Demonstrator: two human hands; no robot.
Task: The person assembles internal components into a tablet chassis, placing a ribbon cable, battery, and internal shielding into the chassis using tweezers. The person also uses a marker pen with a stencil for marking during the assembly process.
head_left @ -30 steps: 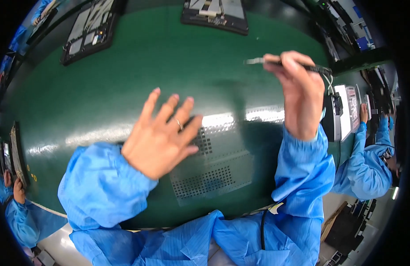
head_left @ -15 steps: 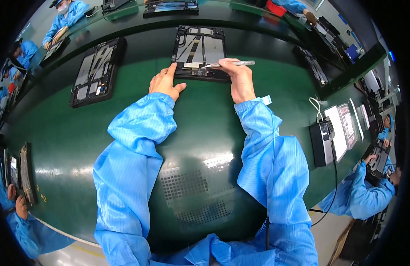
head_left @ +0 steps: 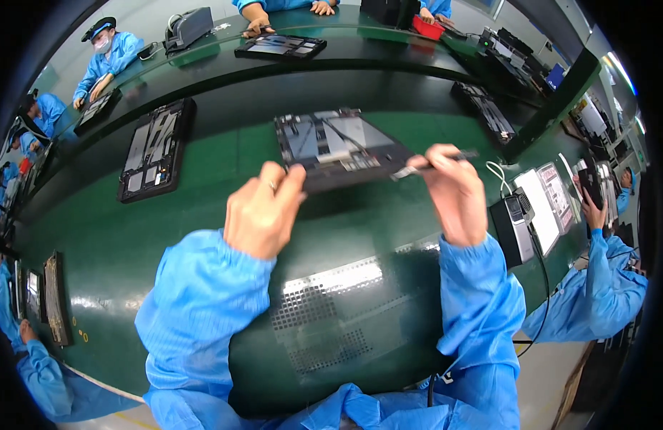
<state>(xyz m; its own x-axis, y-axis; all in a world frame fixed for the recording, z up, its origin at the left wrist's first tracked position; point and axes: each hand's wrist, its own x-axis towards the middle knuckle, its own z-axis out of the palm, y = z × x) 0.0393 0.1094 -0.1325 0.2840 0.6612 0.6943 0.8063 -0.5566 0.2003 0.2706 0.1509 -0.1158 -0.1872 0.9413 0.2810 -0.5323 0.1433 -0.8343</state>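
In front of me is a black fixture tray (head_left: pixel 346 177) that carries an opened flat electronic device (head_left: pixel 301 143), with grey panels, dark strips and small parts along its near edge. My left hand (head_left: pixel 261 211) grips the tray's near left corner, thumb and fingers closed on it. At the near right corner, my right hand (head_left: pixel 455 197) has its fingers closed around tweezers (head_left: pixel 404 173), whose tips point left. These fingers are at the tray's corner; whether they also grip it, I cannot tell. The near edge of the tray looks raised off the green table.
A similar loaded tray (head_left: pixel 156 150) lies to the left, another (head_left: pixel 485 111) at the right. A grey box-shaped device (head_left: pixel 509 228) with a cable stands beside white sheets (head_left: pixel 538 201). A dark rail (head_left: pixel 389 66) runs across the back. Several co-workers in blue sit around.
The tray has come nearer and turned, its near edge lifting. My left hand went from resting at its edge to gripping the corner. My right hand moved right with the tweezers, away from the parts.
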